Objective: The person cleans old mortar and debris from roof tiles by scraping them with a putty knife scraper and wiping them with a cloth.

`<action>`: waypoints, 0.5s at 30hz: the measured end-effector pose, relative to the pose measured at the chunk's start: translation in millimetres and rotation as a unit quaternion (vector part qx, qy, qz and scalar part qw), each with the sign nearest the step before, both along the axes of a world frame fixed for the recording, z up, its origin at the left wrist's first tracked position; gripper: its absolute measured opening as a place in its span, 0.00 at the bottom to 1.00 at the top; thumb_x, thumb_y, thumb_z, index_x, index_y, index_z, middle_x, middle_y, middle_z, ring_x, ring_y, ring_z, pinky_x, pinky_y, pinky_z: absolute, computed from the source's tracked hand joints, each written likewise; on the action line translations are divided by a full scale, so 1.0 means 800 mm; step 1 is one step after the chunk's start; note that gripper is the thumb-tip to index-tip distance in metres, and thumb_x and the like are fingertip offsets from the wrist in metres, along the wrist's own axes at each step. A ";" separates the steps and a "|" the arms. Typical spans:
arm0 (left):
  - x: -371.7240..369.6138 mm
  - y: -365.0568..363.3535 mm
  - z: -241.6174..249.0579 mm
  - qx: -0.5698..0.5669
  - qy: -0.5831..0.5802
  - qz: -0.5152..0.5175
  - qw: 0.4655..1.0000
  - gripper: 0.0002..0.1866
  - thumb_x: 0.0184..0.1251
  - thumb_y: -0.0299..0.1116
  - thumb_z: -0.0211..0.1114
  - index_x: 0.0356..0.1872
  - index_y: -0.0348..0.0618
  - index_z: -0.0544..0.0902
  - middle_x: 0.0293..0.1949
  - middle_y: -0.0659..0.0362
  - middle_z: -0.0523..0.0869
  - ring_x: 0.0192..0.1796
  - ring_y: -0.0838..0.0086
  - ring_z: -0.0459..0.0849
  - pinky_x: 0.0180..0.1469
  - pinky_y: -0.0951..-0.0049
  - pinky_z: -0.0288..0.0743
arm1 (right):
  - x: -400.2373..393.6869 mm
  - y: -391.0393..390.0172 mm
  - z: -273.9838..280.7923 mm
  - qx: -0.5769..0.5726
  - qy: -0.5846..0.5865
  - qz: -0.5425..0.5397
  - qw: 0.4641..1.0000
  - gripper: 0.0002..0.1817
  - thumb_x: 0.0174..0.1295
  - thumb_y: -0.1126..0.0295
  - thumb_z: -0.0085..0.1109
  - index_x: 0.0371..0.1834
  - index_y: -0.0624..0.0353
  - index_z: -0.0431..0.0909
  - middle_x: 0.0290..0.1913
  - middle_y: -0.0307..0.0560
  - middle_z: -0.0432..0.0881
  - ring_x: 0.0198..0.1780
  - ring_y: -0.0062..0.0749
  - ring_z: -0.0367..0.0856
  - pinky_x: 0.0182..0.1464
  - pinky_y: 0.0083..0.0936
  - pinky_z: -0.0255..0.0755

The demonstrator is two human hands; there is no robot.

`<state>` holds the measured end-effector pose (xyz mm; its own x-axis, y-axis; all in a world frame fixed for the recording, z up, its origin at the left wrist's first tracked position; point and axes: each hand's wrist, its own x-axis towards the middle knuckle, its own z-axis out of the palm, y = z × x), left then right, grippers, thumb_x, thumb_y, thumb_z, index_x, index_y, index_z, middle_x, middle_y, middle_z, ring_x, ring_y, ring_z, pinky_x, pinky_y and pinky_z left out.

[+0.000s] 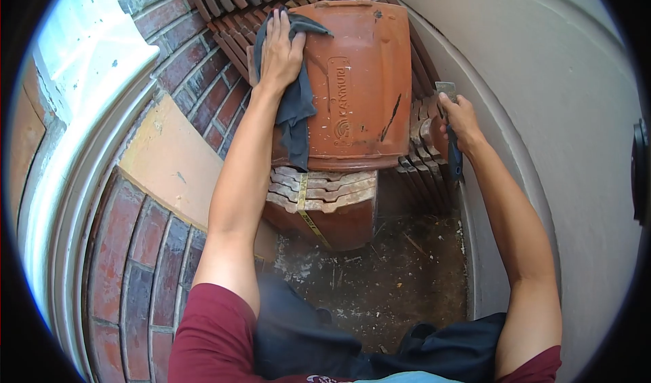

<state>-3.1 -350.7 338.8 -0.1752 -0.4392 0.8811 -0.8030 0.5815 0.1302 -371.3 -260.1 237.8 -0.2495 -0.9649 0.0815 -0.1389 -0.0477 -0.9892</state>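
Tile [376, 64] lies lettered side up over the strapped stack [349, 217]. Our left hand [278, 56] lies flat on the cloth [295, 125] at the tile's left edge; our right hand [464, 120] grips a scraper [454, 149], right of the tile. We'd best wipe evenly, blade kept clear.

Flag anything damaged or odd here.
A dark diagonal streak at the lower right of the orange tile contrasts with its colour; crack or stain, I can't tell. Pale bits litter the dark floor.
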 end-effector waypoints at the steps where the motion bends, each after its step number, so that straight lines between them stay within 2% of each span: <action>1: -0.005 -0.001 0.005 0.000 0.010 0.010 1.000 0.38 0.79 0.47 0.50 0.79 0.29 0.58 0.81 0.37 0.56 0.83 0.44 0.53 0.81 0.49 0.49 | 0.000 -0.001 0.000 0.002 0.005 0.001 1.000 0.19 0.73 0.52 0.60 0.36 0.56 0.69 0.24 0.38 0.73 0.19 0.24 0.75 0.19 0.26 0.70; 3: -0.013 0.001 -0.005 -0.007 0.029 0.020 0.999 0.38 0.79 0.48 0.49 0.80 0.32 0.58 0.81 0.39 0.57 0.83 0.44 0.53 0.80 0.48 0.50 | 0.004 0.004 -0.004 0.009 0.011 0.005 1.000 0.19 0.73 0.52 0.60 0.36 0.56 0.69 0.23 0.38 0.73 0.20 0.24 0.75 0.19 0.26 0.70; 7: -0.014 0.039 -0.045 -0.038 -0.039 -0.016 0.998 0.37 0.72 0.39 0.60 0.78 0.29 0.62 0.80 0.37 0.59 0.81 0.39 0.57 0.78 0.49 0.56 | 0.006 0.000 -0.016 0.014 0.022 0.021 0.999 0.19 0.73 0.52 0.60 0.37 0.56 0.69 0.23 0.38 0.73 0.20 0.24 0.75 0.19 0.26 0.69; 10: -0.005 0.040 -0.044 -0.021 -0.079 -0.014 0.997 0.38 0.74 0.41 0.57 0.79 0.30 0.59 0.82 0.38 0.56 0.82 0.42 0.55 0.79 0.51 0.55 | 0.008 -0.003 -0.015 0.012 0.020 0.017 1.000 0.19 0.73 0.52 0.60 0.37 0.55 0.69 0.23 0.38 0.73 0.20 0.24 0.75 0.19 0.26 0.69; 15: -0.024 0.017 -0.024 0.010 0.033 0.035 0.999 0.39 0.77 0.45 0.53 0.80 0.31 0.58 0.82 0.39 0.54 0.84 0.44 0.52 0.79 0.47 0.53 | 0.014 -0.004 -0.006 0.001 0.003 0.023 1.000 0.19 0.73 0.52 0.60 0.38 0.55 0.69 0.23 0.38 0.73 0.19 0.23 0.74 0.19 0.25 0.68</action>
